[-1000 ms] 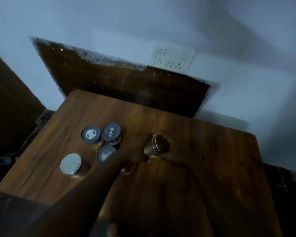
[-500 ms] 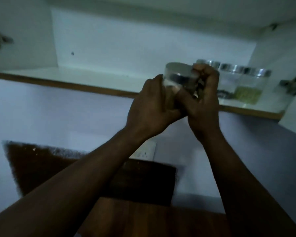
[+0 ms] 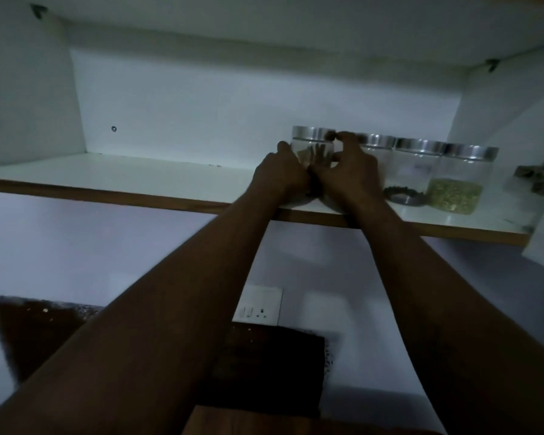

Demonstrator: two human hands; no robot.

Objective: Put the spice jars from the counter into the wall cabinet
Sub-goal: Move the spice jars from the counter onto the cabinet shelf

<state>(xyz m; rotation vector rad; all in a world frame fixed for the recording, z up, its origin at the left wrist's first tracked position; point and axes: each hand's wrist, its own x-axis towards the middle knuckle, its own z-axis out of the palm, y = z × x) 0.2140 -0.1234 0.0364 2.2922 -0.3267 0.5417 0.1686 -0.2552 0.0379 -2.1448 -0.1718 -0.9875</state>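
Gripping the jar, left hand and right hand hide its base

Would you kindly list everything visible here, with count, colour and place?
clear glass jar with silver lid holding brown sticks: one, on the shelf, leftmost
mostly hidden second jar: one, clear, silver lid, right of the first
jar with dark contents: one, clear, silver lid, third
jar with yellow-green spice: one, clear, silver lid, rightmost
white cabinet shelf with brown front edge: one, across the view
white wall socket: one, below the shelf
dark brown wall panel: one, under the socket
brown wooden counter: one, bottom edge
left hand: one, grips the stick jar's left side
right hand: one, fingers on its lid and right side
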